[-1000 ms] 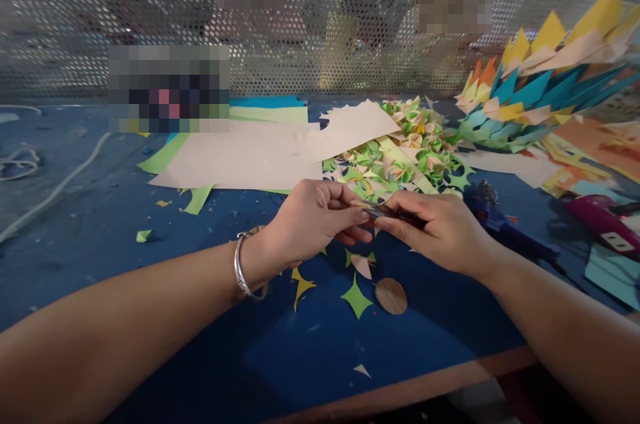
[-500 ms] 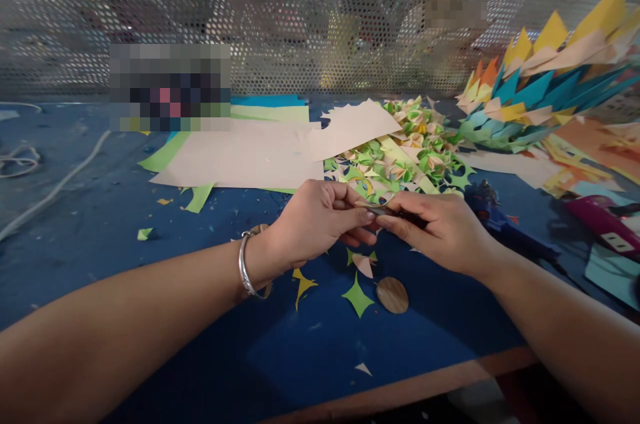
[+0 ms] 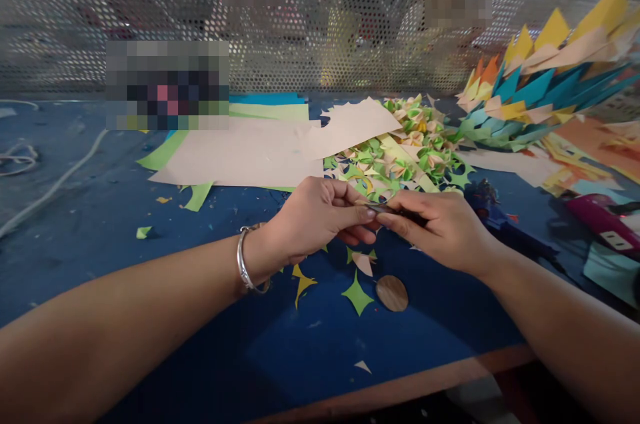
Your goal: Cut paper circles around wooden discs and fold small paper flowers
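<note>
My left hand (image 3: 315, 217) and my right hand (image 3: 440, 227) meet over the blue table (image 3: 150, 257), both closed in a pinch on one thin dark strip (image 3: 387, 211) held between them. I cannot make out what the strip is. A silver bangle (image 3: 243, 267) sits on my left wrist. Just below the hands lie a brown round disc (image 3: 392, 293), a green paper star (image 3: 357, 295), a yellow scrap (image 3: 301, 283) and a peach folded piece (image 3: 363, 263).
Behind the hands lies a heap of small green and peach folded paper flowers (image 3: 400, 154) beside large peach and green sheets (image 3: 240, 157). Stacked pointed coloured paper (image 3: 540, 84) fills the right. A purple tool (image 3: 597, 217) lies far right. White cord (image 3: 50, 187) trails left. A perforated metal screen (image 3: 325, 17) backs the table.
Both hands stay pinched together on the strip, with only a slight shift of the fingers. Nothing on the table has moved.
</note>
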A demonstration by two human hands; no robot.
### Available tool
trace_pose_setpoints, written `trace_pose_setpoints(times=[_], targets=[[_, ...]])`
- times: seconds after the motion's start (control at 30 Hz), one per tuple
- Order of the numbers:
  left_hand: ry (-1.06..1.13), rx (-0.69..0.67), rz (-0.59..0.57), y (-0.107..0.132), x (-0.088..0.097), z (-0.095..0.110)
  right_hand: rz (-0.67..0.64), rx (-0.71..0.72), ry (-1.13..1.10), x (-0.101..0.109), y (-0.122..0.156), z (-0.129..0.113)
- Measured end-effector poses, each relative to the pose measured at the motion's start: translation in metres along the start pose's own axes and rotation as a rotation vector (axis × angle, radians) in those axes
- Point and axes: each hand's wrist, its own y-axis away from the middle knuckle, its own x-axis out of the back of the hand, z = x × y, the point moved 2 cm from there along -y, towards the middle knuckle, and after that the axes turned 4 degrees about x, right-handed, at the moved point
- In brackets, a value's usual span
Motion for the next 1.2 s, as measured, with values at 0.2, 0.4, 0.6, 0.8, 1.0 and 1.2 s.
trace_pose_setpoints(times=[0.2, 0.4, 0.6, 0.8, 1.0, 1.2], targets=[[0.031, -0.004, -0.029, -0.002, 0.001, -0.001, -0.002, -0.018, -0.014, 0.0, 0.001, 0.001], [-0.008, 0.006, -0.032, -0.001, 0.003, 0.002, 0.013, -0.011, -0.032, 0.001, 0.0, 0.001], [-0.051, -0.079, 0.035, 0.002, 0.009, 0.004, 0.002, -0.085, -0.061, 0.001, 0.002, 0.005], [-0.025, -0.143, 0.025, 0.0, 0.01, 0.004, -0.002, -0.084, -0.063, 0.002, 0.002, 0.006], [-0.011, -0.208, 0.035, -0.001, 0.011, 0.001, 0.004, -0.073, -0.055, 0.001, 0.002, 0.007], [0.003, -0.222, 0.029, -0.001, 0.009, -0.001, 0.018, -0.048, -0.03, 0.001, 0.002, 0.007]])
